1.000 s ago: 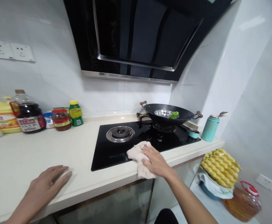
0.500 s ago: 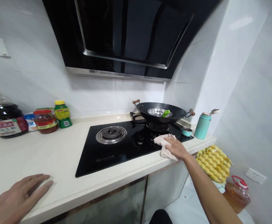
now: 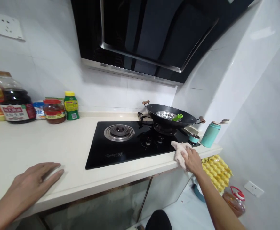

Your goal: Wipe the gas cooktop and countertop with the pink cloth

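Observation:
My right hand (image 3: pixel 193 160) presses a pale cloth (image 3: pixel 180 152) against the front right edge of the black gas stove (image 3: pixel 120 157) and the counter lip. Its fingers are bent over the cloth, which hangs partly over the edge. My left hand (image 3: pixel 35 181) rests on the white counter (image 3: pixel 58 140) left of the stove, fingers stretched out and holding nothing. On the right burner stands a black wok (image 3: pixel 185 120) with wooden handles; a steel strainer (image 3: pixel 165 115) and something with a green handle (image 3: pixel 177 118) lie in it.
Right of the stove stand a turquoise flask (image 3: pixel 211 134) and a small turquoise cup (image 3: pixel 194 138). A soy sauce jug (image 3: pixel 17 110), red-lidded jar (image 3: pixel 54 111) and green bottle (image 3: pixel 71 107) line the wall. Yellow egg trays (image 3: pixel 217 172) and an oil jug (image 3: pixel 234 201) sit low on the right.
My right hand has slid the cloth rightward along the stove's front edge. The view has tilted and shifted a little. My left hand stays on the counter.

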A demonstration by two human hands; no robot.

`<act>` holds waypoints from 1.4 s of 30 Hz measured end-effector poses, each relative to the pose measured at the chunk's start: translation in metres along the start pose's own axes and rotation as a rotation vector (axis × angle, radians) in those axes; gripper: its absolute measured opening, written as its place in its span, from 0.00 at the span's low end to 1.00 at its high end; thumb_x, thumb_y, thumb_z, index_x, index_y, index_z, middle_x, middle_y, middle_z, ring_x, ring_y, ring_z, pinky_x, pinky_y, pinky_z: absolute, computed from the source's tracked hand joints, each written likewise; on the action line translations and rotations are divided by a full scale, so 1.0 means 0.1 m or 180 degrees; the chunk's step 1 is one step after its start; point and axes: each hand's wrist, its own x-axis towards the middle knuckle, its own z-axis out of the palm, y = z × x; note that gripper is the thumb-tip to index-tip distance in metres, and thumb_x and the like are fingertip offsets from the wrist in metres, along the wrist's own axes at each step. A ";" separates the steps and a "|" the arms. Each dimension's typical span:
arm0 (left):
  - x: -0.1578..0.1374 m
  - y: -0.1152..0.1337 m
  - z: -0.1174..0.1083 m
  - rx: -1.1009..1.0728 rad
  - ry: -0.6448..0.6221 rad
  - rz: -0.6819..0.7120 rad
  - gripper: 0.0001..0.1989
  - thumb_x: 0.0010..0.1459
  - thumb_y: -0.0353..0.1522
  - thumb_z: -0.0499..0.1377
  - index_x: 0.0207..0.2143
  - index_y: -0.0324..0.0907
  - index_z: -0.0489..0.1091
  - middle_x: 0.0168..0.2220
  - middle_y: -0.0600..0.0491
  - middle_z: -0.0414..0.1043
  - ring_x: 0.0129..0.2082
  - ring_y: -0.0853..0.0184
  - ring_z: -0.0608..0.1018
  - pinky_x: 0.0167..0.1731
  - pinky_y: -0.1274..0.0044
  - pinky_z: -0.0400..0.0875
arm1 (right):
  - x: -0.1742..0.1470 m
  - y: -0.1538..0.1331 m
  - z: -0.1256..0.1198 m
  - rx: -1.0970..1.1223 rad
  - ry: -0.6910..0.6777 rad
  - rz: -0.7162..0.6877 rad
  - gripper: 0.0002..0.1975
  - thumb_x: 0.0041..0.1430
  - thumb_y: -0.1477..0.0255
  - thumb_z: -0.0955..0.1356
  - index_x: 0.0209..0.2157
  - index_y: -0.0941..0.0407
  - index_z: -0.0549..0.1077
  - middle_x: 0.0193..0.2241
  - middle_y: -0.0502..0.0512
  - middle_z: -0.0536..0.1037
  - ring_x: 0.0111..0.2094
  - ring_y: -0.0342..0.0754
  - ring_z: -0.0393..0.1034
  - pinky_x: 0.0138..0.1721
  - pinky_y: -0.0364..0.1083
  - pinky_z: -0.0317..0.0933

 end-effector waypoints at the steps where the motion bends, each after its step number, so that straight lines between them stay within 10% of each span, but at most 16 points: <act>1: -0.01 -0.01 0.01 0.0012 -0.0007 0.0032 0.28 0.57 0.54 0.51 0.44 0.47 0.79 0.50 0.51 0.80 0.53 0.51 0.77 0.54 0.61 0.70 | -0.04 -0.11 0.01 0.0064 0.0057 -0.0047 0.27 0.69 0.62 0.53 0.59 0.58 0.70 0.56 0.70 0.69 0.55 0.64 0.63 0.54 0.61 0.60; 13: -0.05 -0.06 0.08 0.0121 0.0053 0.0160 0.24 0.60 0.50 0.51 0.45 0.46 0.79 0.51 0.50 0.78 0.54 0.52 0.76 0.54 0.63 0.68 | -0.77 -2.20 0.04 0.1508 0.0948 -0.1271 0.25 0.59 0.54 0.67 0.55 0.48 0.69 0.59 0.64 0.64 0.60 0.69 0.56 0.57 0.68 0.53; 20: -0.04 -0.06 0.02 0.0165 -0.0109 0.0129 0.26 0.60 0.51 0.51 0.46 0.45 0.78 0.53 0.50 0.77 0.55 0.55 0.74 0.58 0.65 0.65 | -0.64 -1.43 0.25 0.1132 0.0749 -0.2182 0.31 0.58 0.57 0.71 0.60 0.51 0.64 0.62 0.67 0.64 0.66 0.63 0.54 0.63 0.65 0.50; 28: -0.06 0.03 -0.03 0.0336 -0.0216 0.0141 0.28 0.62 0.50 0.49 0.48 0.42 0.77 0.53 0.50 0.76 0.55 0.55 0.73 0.58 0.66 0.64 | -0.33 0.51 0.36 -0.0269 0.0025 -0.0887 0.41 0.51 0.66 0.71 0.65 0.54 0.56 0.67 0.68 0.60 0.67 0.61 0.53 0.67 0.65 0.40; 32: -0.09 0.13 -0.06 0.0405 -0.0173 0.0080 0.27 0.65 0.49 0.47 0.48 0.43 0.76 0.53 0.50 0.76 0.55 0.57 0.73 0.56 0.67 0.64 | -0.12 1.05 0.36 -0.0513 -0.0150 -0.0616 0.40 0.46 0.68 0.70 0.62 0.56 0.59 0.65 0.69 0.62 0.61 0.64 0.61 0.61 0.62 0.53; 36: -0.13 0.23 -0.09 0.0512 -0.0101 0.0176 0.25 0.66 0.47 0.45 0.48 0.43 0.76 0.52 0.52 0.76 0.54 0.59 0.73 0.55 0.69 0.63 | -0.05 0.90 0.32 -0.0637 0.0027 -0.0710 0.39 0.45 0.68 0.73 0.59 0.59 0.61 0.62 0.72 0.63 0.53 0.65 0.66 0.52 0.58 0.62; 42: -0.21 0.34 -0.12 0.0379 0.0027 0.0181 0.27 0.66 0.51 0.48 0.50 0.41 0.74 0.52 0.53 0.76 0.56 0.54 0.69 0.59 0.63 0.58 | -0.23 -0.22 0.05 -0.0548 0.0098 -0.1278 0.38 0.45 0.63 0.77 0.56 0.59 0.64 0.59 0.71 0.66 0.50 0.65 0.65 0.48 0.57 0.62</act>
